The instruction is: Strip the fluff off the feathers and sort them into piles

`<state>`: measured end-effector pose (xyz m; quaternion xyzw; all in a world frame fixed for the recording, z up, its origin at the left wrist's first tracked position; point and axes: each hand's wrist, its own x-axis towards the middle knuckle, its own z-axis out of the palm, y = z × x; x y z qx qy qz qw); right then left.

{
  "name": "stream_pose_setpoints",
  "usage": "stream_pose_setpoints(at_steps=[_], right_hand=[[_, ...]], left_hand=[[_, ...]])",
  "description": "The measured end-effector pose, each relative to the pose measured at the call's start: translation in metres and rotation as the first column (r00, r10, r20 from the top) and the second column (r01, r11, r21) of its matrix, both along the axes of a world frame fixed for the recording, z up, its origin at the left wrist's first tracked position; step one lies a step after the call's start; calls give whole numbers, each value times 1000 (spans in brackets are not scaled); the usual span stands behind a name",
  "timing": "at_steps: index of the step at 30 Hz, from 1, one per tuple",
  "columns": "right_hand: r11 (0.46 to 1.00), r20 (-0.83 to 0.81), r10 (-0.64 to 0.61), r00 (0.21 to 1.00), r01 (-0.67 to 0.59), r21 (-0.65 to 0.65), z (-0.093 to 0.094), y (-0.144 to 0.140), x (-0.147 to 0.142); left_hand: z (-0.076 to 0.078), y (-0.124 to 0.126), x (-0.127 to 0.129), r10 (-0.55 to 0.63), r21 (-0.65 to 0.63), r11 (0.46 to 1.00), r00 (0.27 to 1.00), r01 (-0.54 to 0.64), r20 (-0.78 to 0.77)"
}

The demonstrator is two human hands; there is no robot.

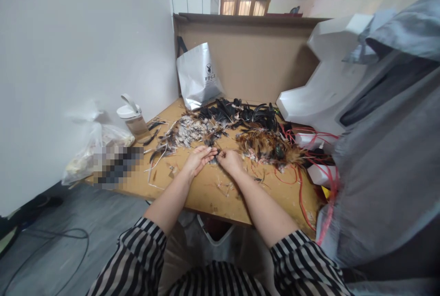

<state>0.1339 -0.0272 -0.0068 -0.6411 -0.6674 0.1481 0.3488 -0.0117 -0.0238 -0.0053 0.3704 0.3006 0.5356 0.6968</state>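
Observation:
My left hand and my right hand meet over the middle of the wooden table. Both have their fingertips pinched on a small dark feather, much of it covered by the fingers. Just beyond them lies a pile of grey-white feathers. Long black feathers are heaped farther back. A bundle of brown feathers rests to the right of my right hand. Loose bits of feather are scattered on the table near my wrists.
A lidded plastic jar and a clear plastic bag stand at the left. Behind the piles leans a silver bag. Red strings trail along the right, beside white foam and grey cloth. Beneath the table edge is a bin.

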Motion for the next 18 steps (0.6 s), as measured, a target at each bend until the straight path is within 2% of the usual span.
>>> stream_pose_setpoints(at_steps=[2, 5, 8, 11, 18], right_hand=[[1000, -53, 22, 998, -22, 0, -2, 1, 2], [998, -253, 43, 966, -52, -26, -7, 8, 8], [997, -478, 9, 878, -43, -60, -10, 15, 11], [992, -636, -1, 772, -81, -99, -8, 17, 10], [960, -821, -30, 571, -211, -182, 3, 10, 8]], left_hand=[[0, 0, 0, 0, -3, 1000, 1000, 0, -6], [1, -1, 1, -3, -10, 1000, 1000, 3, -7], [1, -1, 0, -1, -7, 1000, 1000, 1, 7], [0, -1, -1, 7, -9, 1000, 1000, -6, 14], [0, 0, -1, 0, -14, 1000, 1000, 0, 18]])
